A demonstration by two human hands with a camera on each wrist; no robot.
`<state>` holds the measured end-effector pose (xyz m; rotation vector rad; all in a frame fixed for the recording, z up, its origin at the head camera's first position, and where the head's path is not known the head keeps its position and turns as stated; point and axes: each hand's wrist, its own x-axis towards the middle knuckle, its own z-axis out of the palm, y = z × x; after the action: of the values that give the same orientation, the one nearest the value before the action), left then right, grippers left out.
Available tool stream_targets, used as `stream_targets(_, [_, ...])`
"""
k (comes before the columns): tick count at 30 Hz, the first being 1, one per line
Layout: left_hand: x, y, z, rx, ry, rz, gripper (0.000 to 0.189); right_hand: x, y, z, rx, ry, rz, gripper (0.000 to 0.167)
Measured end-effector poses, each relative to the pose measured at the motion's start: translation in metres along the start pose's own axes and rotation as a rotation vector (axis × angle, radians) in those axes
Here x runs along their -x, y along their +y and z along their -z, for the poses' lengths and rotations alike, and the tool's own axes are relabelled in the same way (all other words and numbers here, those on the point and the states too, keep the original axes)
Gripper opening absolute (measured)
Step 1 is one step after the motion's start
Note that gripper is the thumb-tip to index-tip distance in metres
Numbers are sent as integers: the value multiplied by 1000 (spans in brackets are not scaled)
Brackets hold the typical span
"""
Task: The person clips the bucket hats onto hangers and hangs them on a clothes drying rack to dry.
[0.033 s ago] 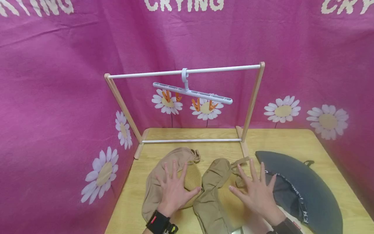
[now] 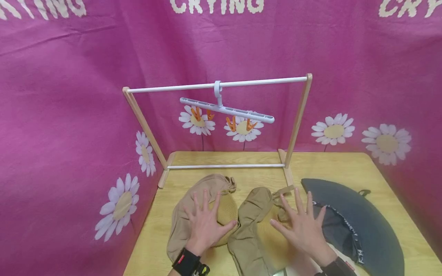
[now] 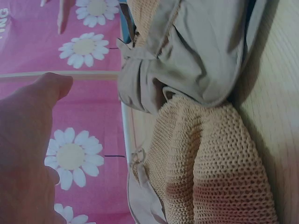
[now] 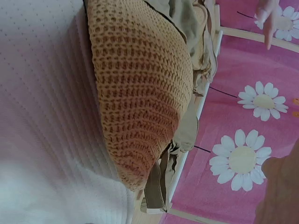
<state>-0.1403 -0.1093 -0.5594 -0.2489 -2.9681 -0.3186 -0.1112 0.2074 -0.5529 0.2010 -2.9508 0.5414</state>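
Both hands are held over the table with fingers spread, and nothing is in them. My left hand [image 2: 204,229] is above a tan hat [image 2: 181,218] with a cloth brim and knitted crown. Beside it, a khaki hat [image 2: 248,214] of similar make lies partly under my right hand [image 2: 305,232]. In the left wrist view a gap shows between the hand [image 3: 28,121] and the knit [image 3: 224,158]. The right wrist view shows the hand [image 4: 282,186] apart from the knitted crown [image 4: 140,88]. A dark grey wide-brimmed hat [image 2: 373,222] lies at the right.
A wooden rack [image 2: 298,122] with white bars stands at the back of the table [image 2: 331,165]. From its top bar hangs a pale hanger [image 2: 228,109] with several orange clips [image 2: 231,123]. White quilted cloth [image 4: 42,116] lies near the right hand. A pink flowered curtain [image 2: 76,115] surrounds the table.
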Motion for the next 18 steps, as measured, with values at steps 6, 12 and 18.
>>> stream_targets(6, [-8, -2, -6, 5, -36, 33, 105, -3, 2, 0, -3, 8, -5, 89])
stream_targets(12, [-14, 1, -8, 17, -36, 45, 106, -4, 7, -2, 7, 11, -23, 90])
stream_targets(18, [-14, 3, -8, 66, -25, 51, 107, -2, 13, -1, 3, 27, -35, 91])
